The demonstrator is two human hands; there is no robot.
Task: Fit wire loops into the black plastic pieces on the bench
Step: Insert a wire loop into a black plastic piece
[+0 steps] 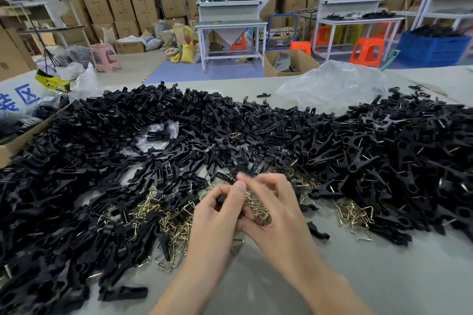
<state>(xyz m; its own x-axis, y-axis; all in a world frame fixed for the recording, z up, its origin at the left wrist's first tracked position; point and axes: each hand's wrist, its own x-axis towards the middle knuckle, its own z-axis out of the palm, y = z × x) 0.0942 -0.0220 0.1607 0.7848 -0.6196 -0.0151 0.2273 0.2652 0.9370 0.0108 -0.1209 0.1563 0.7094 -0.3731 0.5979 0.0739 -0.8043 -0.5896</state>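
Note:
A huge heap of black plastic pieces (230, 123) covers the grey bench (384, 276) from left to right. Brass-coloured wire loops (169, 222) lie scattered in front of the heap, with a second small cluster of loops (354, 215) to the right. My left hand (217, 215) and my right hand (271, 212) meet above the loops at the bench's middle. The left hand's curled fingers grip a small black piece (222, 198), mostly hidden. My right hand's fingers curl against it, pinching at the same spot; a wire loop there is too blurred to make out.
A crumpled clear plastic bag (332, 84) lies at the back right of the bench. A cardboard box (15, 140) sits at the left edge. Single black pieces (317, 231) lie loose near my right wrist. Beyond the bench stand work tables, orange stools and stacked cartons.

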